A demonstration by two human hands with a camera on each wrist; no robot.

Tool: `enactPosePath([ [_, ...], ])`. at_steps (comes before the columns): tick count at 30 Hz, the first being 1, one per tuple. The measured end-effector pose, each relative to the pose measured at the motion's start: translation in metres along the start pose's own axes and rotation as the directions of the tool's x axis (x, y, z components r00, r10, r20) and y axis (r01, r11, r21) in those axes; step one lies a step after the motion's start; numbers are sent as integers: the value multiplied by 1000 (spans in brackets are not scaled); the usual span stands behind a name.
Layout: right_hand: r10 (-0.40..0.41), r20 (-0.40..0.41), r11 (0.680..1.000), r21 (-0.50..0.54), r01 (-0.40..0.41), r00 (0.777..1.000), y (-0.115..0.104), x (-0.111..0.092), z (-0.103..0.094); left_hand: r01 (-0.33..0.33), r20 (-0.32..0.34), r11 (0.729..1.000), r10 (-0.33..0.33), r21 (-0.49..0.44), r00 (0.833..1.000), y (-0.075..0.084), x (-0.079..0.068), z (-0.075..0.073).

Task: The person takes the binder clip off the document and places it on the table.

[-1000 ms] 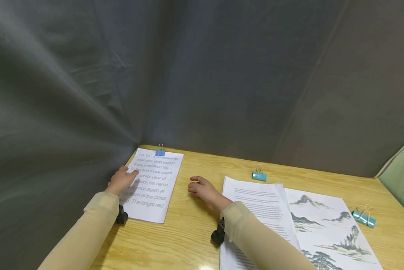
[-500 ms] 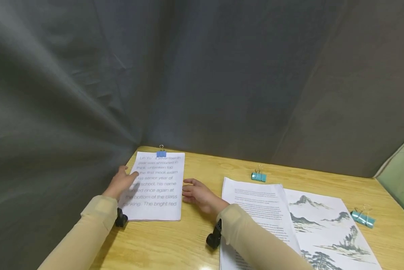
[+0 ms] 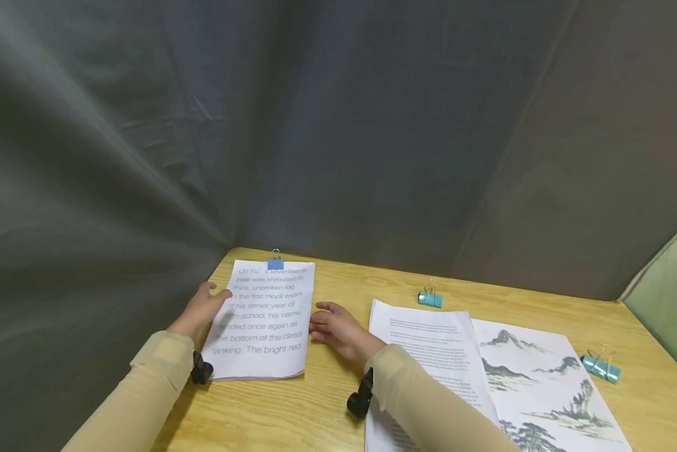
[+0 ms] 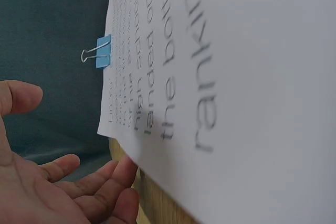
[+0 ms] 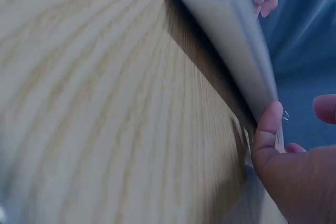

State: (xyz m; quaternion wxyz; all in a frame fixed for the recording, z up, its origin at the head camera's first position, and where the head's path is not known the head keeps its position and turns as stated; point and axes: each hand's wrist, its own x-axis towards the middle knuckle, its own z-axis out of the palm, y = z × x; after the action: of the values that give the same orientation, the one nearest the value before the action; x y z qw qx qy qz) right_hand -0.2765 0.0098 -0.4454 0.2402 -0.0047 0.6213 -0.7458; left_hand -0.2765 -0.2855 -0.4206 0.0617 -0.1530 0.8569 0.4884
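A stack of printed paper with large text lies at the table's far left. A blue binder clip grips its top edge, handles raised. My left hand is at the stack's left edge; in the left wrist view the fingertips meet the paper's side and the thumb stands apart. Against the right edge is my right hand, its thumb lifted clear. The right wrist view shows its fingers touching the stack, whose near side is raised off the wood.
To the right lies another stack of small-print pages, partly under my right forearm. Beside it is a sheet with a landscape painting. Two teal binder clips lie on the wooden table. A grey curtain stands behind.
The clipped stack has turned slightly and its lower end has shifted right. My right hand has come left to its right edge. The left hand stays at the left edge.
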Motion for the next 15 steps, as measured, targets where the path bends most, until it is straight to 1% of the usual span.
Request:
enactPosePath([
  [6,-22,5,996,-82,22,1000,0,-1,-10,-3,42,998,5,-62,999,-1,0,2],
  [12,-50,-4,982,-183,49,999,0,-4,-23,15,107,999,-10,-43,994,1,1,6],
  [15,-70,-22,962,-266,62,997,-4,-4,-28,17,134,999,-11,-46,991,4,1,9],
])
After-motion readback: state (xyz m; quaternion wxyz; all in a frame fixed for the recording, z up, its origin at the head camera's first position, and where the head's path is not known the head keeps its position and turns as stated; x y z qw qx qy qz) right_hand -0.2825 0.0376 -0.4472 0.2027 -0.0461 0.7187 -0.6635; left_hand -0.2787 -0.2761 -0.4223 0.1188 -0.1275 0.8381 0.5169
